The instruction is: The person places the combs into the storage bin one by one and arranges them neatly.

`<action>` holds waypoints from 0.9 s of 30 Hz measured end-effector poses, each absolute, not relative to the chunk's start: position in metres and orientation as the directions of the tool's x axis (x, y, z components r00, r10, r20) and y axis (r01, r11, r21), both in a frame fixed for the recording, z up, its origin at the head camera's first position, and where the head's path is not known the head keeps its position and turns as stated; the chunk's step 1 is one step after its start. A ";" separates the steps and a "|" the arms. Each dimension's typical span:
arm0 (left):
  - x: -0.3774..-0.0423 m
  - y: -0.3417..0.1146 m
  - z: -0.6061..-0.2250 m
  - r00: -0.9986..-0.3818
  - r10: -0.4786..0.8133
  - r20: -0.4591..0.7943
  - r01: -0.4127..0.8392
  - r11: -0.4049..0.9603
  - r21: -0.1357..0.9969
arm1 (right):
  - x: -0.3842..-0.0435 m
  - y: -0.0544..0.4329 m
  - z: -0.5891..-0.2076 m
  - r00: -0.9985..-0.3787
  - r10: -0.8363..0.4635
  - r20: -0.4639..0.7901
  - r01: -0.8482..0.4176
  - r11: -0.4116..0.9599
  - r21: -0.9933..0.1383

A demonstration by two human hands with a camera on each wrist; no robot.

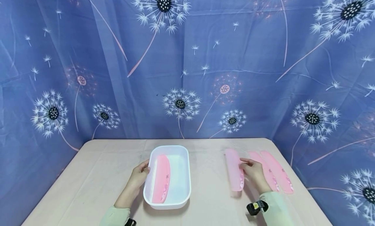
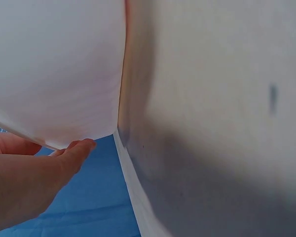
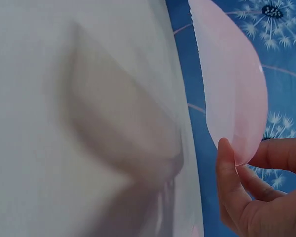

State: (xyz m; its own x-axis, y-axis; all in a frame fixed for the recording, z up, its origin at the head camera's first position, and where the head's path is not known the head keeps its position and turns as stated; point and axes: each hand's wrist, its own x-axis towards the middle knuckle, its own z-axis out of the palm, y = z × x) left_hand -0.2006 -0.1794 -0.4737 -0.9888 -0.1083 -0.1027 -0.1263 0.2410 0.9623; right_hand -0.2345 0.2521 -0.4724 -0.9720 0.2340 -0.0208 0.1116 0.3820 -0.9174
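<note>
A white plastic box (image 1: 184, 177) stands left of centre on the table, and my left hand (image 1: 137, 177) grips its left side, thumb at the rim. Inside the box a pink comb (image 1: 161, 180) with a curved back lies along the left half. My right hand (image 1: 255, 174) pinches another pink comb (image 1: 233, 170) by its curved edge, holding it tilted above the table. Its finely toothed straight edge shows in the right wrist view, where thumb and fingers (image 3: 228, 173) take one end. In the left wrist view the box wall (image 2: 54, 74) rises beside the fingers.
Two more pink combs lie side by side at the right, one (image 1: 265, 169) partly behind the right hand and the other (image 1: 278, 174) nearer the table's right edge. A blue dandelion-print cloth (image 1: 205, 56) hangs behind and beside the light table (image 1: 208, 193).
</note>
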 end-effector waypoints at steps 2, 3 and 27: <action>-0.200 -0.179 -0.474 -0.989 -0.108 -0.105 -0.128 0.240 0.962 | -0.234 0.247 -0.471 -0.973 0.228 -0.018 0.102 0.363 -0.926; -0.200 -0.179 -0.474 -0.988 -0.109 -0.105 -0.129 0.239 0.962 | -0.234 0.245 -0.470 -0.974 0.227 -0.017 0.098 0.349 -0.932; -0.200 -0.178 -0.474 -0.986 -0.114 -0.120 -0.145 0.250 0.957 | -0.229 0.196 -0.454 -0.983 0.180 -0.020 0.042 0.119 -0.992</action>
State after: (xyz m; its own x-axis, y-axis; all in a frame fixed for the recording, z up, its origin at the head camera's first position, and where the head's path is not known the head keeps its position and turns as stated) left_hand -0.2002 -0.1780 -0.4741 -0.9863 -0.1136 -0.1198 -0.1451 0.2504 0.9572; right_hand -0.2295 0.1956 -0.4544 -0.9834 0.1803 -0.0200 0.0420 0.1188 -0.9920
